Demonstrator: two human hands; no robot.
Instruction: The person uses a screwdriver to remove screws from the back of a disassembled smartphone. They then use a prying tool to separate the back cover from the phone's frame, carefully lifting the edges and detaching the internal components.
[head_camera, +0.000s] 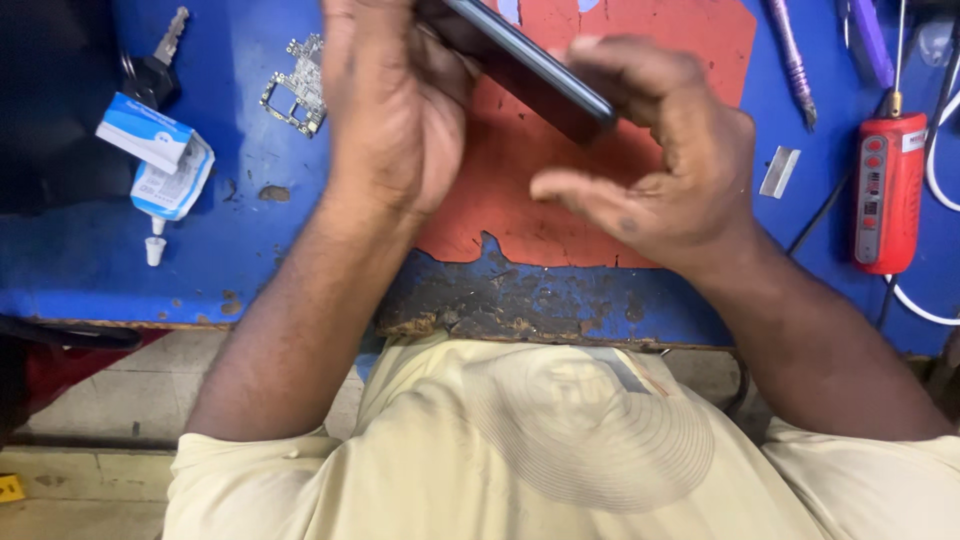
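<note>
left hand (385, 110) and right hand (660, 150) both clasp a dark smartphone (530, 62) edge-up over the worn red mat (560, 220), apparently steadying it; circuit board (297, 85) lies far left.

Light was bright, even, from overhead, shadows soft under both hands, mild glare on the phone's edge (530, 62), fingertips slightly motion-blurred, slight wide-angle bend at the corners, colours saturated

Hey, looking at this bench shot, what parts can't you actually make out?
- Phone, head view: its top end is cut off by the upper edge, and the left hand covers part of it.
- Circuit board: components too small to tell.
- Red tool: tip leaves the frame.
</note>
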